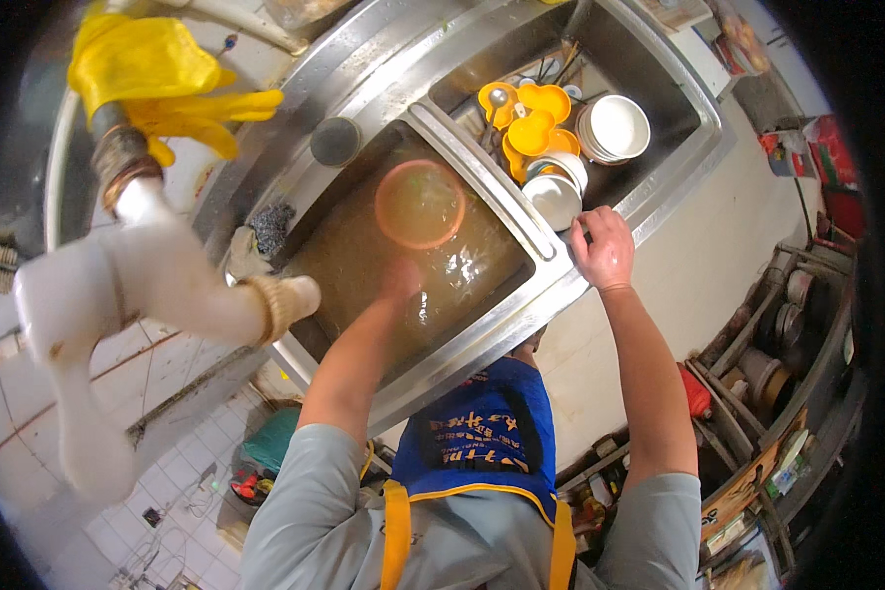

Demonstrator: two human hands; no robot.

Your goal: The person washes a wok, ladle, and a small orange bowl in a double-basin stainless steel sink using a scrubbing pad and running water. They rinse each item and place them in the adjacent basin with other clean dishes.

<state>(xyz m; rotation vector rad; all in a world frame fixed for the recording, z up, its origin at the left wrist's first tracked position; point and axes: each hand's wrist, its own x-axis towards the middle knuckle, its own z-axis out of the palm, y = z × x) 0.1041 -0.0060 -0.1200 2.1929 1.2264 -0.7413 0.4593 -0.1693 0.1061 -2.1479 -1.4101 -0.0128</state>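
My left hand (pixel 402 280) is sunk in the murky water (pixel 339 251) of the left sink basin. The water blurs its fingers, and whether it holds anything cannot be told. Beyond it, a round orange-rimmed plastic basket or basin (pixel 420 204) lies under the water. My right hand (pixel 606 247) is at the front rim of the right basin, with thumb and fingertips beside a white bowl (pixel 554 200). Whether they grip the bowl is unclear. Behind that bowl sit yellow scalloped bowls (pixel 531 133), a metal spoon (pixel 497 99) and a stack of white bowls (pixel 619 125).
A white plastic tap or pipe fitting (pixel 155 273) juts in at the left, with yellow rubber gloves (pixel 155 81) hung on it. A steel-wool scourer (pixel 271 227) and a dark round drain cover or lid (pixel 335 141) lie on the ledge. A metal divider (pixel 487 177) separates the basins. Cluttered shelves (pixel 752 369) stand right.
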